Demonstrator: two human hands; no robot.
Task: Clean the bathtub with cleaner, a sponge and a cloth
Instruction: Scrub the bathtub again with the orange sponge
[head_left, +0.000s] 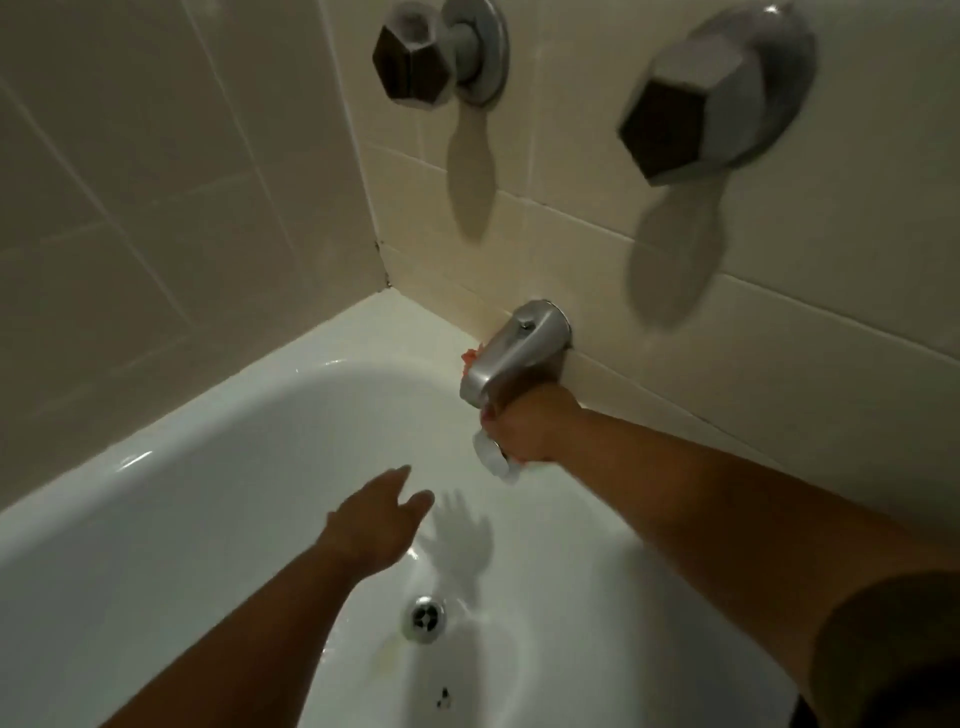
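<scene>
While left hand (376, 525) hovers, right hand (524, 426) grips cloth (494, 460) under spout (514, 353).

The fingers of your right hand (524, 426) are hidden beneath the brushed-metal tub spout (511, 353), so you cannot tell what they grip; an orange scrap (470, 358) peeks out at the spout's left, the rest of it behind the metal; the pale white lump (496, 460) under that hand is too blurred to name; your left hand (379, 519) is smeared at the fingertips; the left hexagonal metal tap handle (415, 57) is cut by the top edge; the white enamel bathtub (260, 493) runs off the left and bottom edges; a dark speck (444, 696) on its floor is too small to identify.
</scene>
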